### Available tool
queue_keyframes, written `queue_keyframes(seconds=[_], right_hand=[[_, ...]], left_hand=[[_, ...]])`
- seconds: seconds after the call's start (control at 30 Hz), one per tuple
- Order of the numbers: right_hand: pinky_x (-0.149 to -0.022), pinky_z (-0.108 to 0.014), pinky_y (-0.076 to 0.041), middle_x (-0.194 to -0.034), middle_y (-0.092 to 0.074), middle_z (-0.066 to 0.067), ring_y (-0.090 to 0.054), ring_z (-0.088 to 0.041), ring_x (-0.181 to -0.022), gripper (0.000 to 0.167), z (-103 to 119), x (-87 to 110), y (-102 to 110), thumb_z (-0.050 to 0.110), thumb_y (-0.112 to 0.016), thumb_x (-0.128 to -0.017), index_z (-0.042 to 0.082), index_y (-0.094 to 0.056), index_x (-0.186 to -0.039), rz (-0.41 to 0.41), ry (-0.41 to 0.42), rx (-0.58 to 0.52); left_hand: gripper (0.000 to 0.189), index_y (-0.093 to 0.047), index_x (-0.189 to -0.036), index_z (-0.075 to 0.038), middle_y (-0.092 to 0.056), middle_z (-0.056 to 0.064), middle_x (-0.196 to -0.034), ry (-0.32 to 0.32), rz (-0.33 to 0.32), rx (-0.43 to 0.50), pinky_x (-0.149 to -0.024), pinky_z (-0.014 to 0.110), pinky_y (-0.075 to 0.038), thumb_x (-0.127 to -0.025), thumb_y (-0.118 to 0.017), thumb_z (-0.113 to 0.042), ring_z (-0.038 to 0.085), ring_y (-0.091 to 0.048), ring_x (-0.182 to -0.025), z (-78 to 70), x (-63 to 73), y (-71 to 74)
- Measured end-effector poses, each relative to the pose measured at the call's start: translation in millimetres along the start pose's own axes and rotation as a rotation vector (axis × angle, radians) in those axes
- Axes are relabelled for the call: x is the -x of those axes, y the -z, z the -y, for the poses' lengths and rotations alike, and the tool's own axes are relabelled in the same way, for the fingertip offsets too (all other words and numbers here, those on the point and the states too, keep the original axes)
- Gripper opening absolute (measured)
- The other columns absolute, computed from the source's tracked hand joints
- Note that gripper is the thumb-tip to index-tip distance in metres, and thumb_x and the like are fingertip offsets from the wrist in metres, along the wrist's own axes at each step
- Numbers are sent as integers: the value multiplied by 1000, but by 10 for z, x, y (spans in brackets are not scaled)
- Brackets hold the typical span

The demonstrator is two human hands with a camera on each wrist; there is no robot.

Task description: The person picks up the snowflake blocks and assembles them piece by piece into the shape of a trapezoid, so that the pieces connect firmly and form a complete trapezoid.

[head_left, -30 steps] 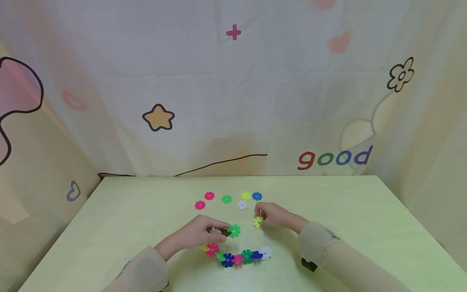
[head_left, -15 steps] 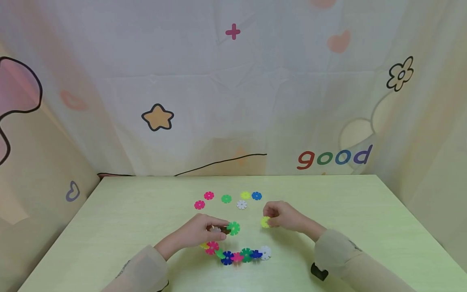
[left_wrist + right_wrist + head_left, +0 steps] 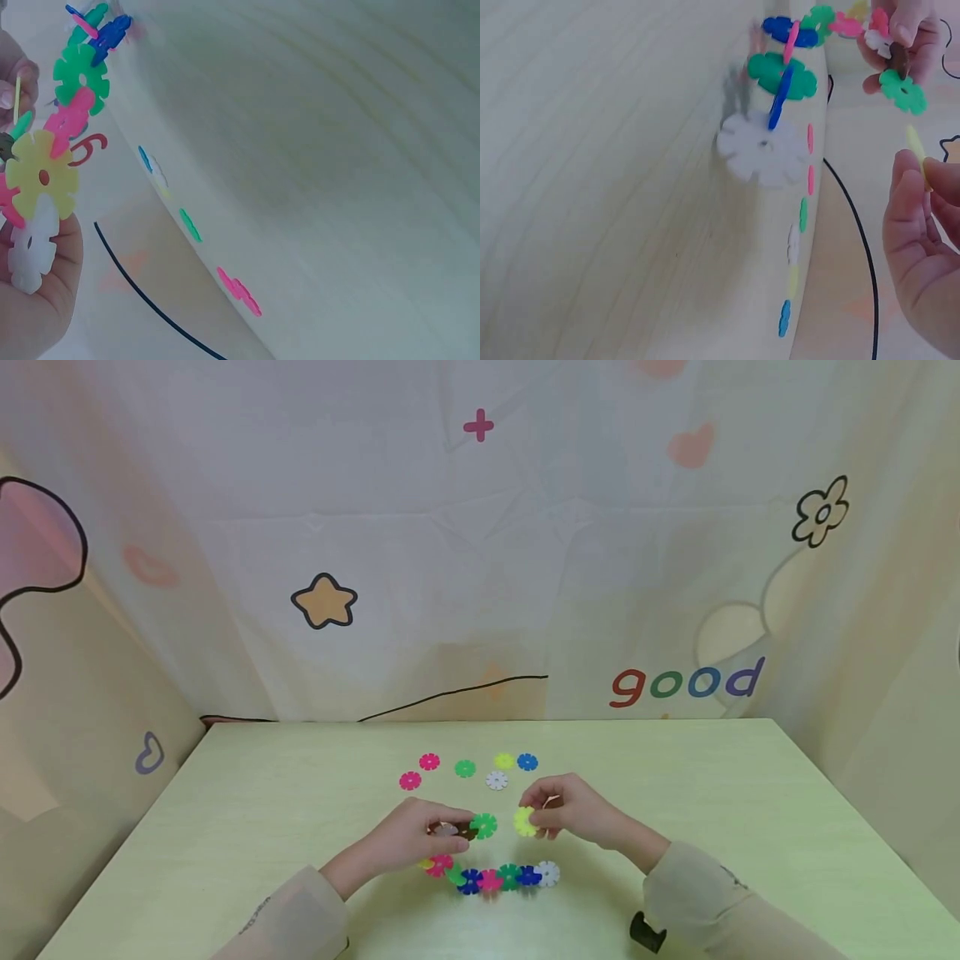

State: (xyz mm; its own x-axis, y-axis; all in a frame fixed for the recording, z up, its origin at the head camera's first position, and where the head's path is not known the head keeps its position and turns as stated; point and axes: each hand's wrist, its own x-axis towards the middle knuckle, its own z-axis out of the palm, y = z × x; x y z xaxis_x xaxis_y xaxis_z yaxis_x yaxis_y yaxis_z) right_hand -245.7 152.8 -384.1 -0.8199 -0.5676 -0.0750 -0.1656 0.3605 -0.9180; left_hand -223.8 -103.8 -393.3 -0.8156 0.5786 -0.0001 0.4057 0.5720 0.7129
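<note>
Gripping a curved chain of notched, flower-shaped plastic discs (image 3: 490, 881) near one end, the left hand (image 3: 408, 839) seems to pinch its dark brown disc (image 3: 467, 832); two loose hot-pink discs (image 3: 410, 781) lie beyond that grip. A bright green end disc (image 3: 483, 826) juts rightward from those fingertips, and the chain curves round on the person's side to a white end disc (image 3: 548, 874), below the right grip. Farther off lie loose green (image 3: 465, 768), white (image 3: 497, 780), yellow (image 3: 504, 761) and blue discs (image 3: 528, 762). Pinched by the right hand (image 3: 577, 810), a bright yellow notched disc (image 3: 524, 822) faces the green one, near but apart. From here, I'd judge roughly a dozen joined; the yellow one and six loose ones remain unjoined.
</note>
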Motion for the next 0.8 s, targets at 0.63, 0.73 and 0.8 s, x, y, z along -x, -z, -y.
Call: queue_keyframes(seconds=[0.63, 0.73, 0.8], right_hand=[[-57, -24, -51, -78, -59, -2, -58, -12, -58, 22, 89, 36, -64, 5, -58, -83, -7, -60, -101, 6, -68, -80], [-57, -24, -51, -77, -60, -3, -58, -12, -58, 23, 91, 47, -70, 5, -58, -83, -9, -59, -102, 11, -72, -91], [-57, -23, -50, -77, -60, -3, -58, -12, -57, 24, 92, 55, -77, 5, -58, -83, -9, -59, -102, 15, -75, -99]], left_hand=[[35, -62, -113, -17, -66, -5, -101, -133, -42, -200, -67, 15, -46, -80, -63, -29, 3, -59, -80, -181, 53, -41], [35, -61, -114, -18, -66, -4, -103, -156, -39, -235, -69, 15, -46, -80, -63, -28, 5, -60, -86, -200, 66, -42], [35, -61, -115, -19, -65, -4, -104, -160, -33, -250, -69, 15, -46, -81, -63, -28, 6, -61, -87, -209, 72, -46]])
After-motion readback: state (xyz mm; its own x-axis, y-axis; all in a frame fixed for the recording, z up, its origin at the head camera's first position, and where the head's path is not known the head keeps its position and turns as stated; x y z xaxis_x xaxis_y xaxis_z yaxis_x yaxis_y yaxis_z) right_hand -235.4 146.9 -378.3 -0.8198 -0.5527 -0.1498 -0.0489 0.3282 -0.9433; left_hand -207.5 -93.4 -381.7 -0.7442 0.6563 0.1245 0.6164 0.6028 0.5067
